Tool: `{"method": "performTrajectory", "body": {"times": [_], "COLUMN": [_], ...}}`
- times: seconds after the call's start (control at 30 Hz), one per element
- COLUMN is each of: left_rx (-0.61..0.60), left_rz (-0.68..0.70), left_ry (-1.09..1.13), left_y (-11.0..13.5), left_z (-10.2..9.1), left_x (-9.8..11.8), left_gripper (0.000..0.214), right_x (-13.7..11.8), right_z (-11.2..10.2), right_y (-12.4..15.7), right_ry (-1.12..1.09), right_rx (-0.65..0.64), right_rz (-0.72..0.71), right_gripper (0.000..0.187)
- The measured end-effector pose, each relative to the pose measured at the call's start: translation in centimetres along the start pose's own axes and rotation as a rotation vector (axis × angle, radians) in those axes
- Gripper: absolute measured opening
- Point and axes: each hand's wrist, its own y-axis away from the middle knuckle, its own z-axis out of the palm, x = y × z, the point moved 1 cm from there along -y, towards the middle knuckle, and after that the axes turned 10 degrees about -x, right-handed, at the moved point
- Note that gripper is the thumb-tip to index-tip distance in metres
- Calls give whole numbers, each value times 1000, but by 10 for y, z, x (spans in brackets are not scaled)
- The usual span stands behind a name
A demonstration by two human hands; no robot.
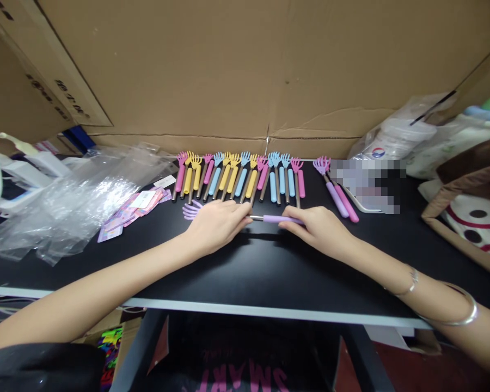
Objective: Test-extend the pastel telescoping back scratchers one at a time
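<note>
Both my hands are on one purple back scratcher (pixel 269 219) lying flat across the black table (pixel 269 272), centre of frame. My left hand (pixel 216 224) is closed over the metal shaft, fingers wrapped on top; the purple claw end sticks out to the left of it. My right hand (pixel 320 228) is pinching the purple handle end, fingertips on the grip. A short stretch of shaft and handle shows between the two hands. Just above, toward the cardboard wall (pixel 245 71), a row of scratchers (pixel 239 177) in pink, yellow and blue lies side by side, claws pointing to the top of frame. Two more, purple and pink (pixel 337 193), lie apart at centre right, next to a blurred-out patch. Left of the row: small packaging cards (pixel 134 209) and a heap of clear plastic bags (pixel 73 201). Bracelets (pixel 441 299) on my right wrist, lower right.
</note>
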Motion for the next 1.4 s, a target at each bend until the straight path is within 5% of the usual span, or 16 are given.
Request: {"method": "performTrajectory", "body": {"times": [0.3,0.53,0.77,0.93,1.13,1.4], "left_rx": [-159,-291,-353,-272,-210,-344], "left_rz": [-88,-134,-70,-4,-41,-61], "left_ry": [-18,15,319,516,303,68], "left_y": [0,-4,-5,-7,-8,-3], "left_z": [-3,-8,0,0,-10,-16], "left_x": [5,6,0,-4,-2,-12], "left_gripper": [32,33,35,37,34,34], "right_x": [-8,-6,-8,-12,-10,4], "right_z": [-2,2,1,-12,-21,-17], "right_y": [2,5,7,9,10,7], "right_ry": [146,225,392,538,621,449], "right_rx": [2,128,340,415,524,380], "right_rz": [45,-14,-149,-185,-233,-133], "right_gripper": [39,45,48,45,39,47]}}
